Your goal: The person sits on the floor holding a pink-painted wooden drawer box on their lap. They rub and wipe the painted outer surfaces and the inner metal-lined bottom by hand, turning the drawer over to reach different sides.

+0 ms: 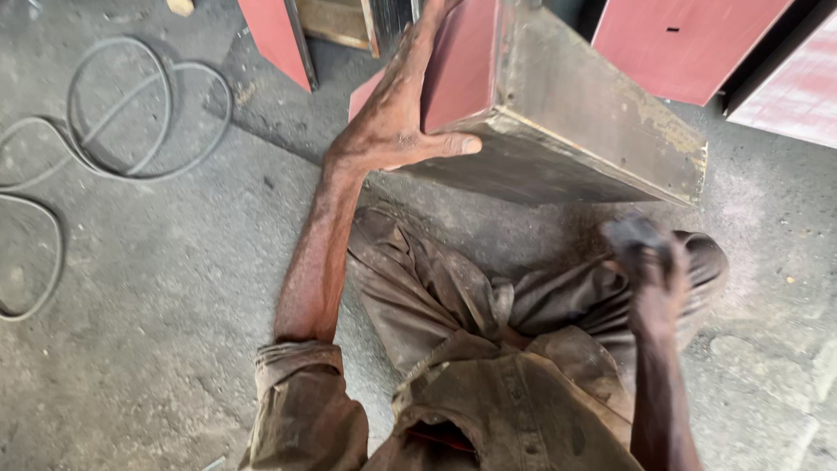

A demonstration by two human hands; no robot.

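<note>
1. A rust-red metal box (558, 113) was held tilted above the concrete floor (157, 288), just beyond the knees.
2. The left hand (397, 118) was laid flat along its red side, fingers spread, thumb hooked under the lower edge.
3. The right hand (645, 253) was blurred and curled shut; whether anything was held could not be told.
4. The bare grey faces appeared unpainted, so work seemed unfinished.

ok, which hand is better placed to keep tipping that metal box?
Left, probably. The left hand is already flat against the red side of the metal box, thumb under its lower edge. The right hand is a blurred, closed fist above the knee, off the box; whether it holds anything is unclear.
</note>
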